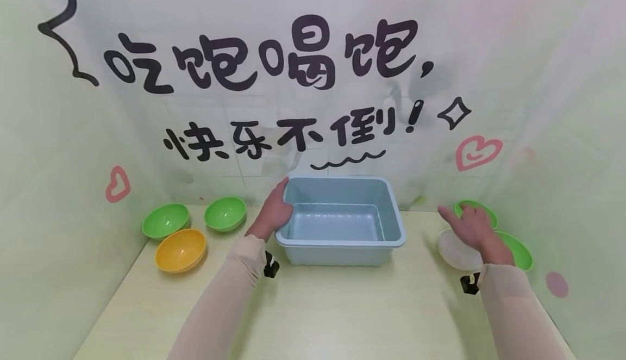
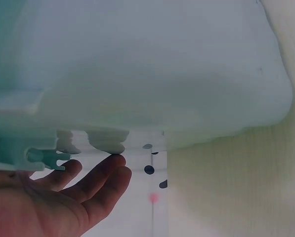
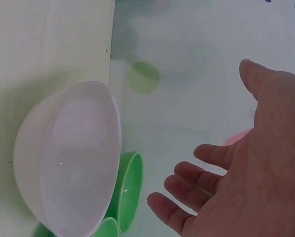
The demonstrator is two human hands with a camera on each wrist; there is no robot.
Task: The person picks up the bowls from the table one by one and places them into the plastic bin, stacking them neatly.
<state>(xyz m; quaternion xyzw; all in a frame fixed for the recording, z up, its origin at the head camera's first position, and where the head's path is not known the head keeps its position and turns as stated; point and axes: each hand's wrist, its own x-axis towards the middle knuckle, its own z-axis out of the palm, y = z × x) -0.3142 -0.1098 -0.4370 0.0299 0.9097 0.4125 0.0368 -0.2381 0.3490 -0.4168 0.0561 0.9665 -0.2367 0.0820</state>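
Observation:
A light blue plastic basin (image 1: 337, 255) stands at the middle back of the table. My left hand (image 1: 274, 211) holds its left rim, with the thumb over the edge; in the left wrist view the other fingers (image 2: 105, 185) curl under the rim beside the basin wall (image 2: 162, 64). On the right, my right hand (image 1: 471, 228) hovers above a white bowl (image 1: 455, 252) and two green bowls, one behind (image 1: 490, 216) and one to the right (image 1: 519, 252). Its fingers are spread and loosely bent, apart from the white bowl (image 3: 80, 153) in the right wrist view.
Left of the basin sit a green bowl (image 1: 166, 222), an orange-yellow bowl (image 1: 181, 251) and another green bowl (image 1: 225, 214). A printed curtain (image 1: 313, 1) with black lettering rises behind the pale wooden table (image 1: 337, 316) and along both sides.

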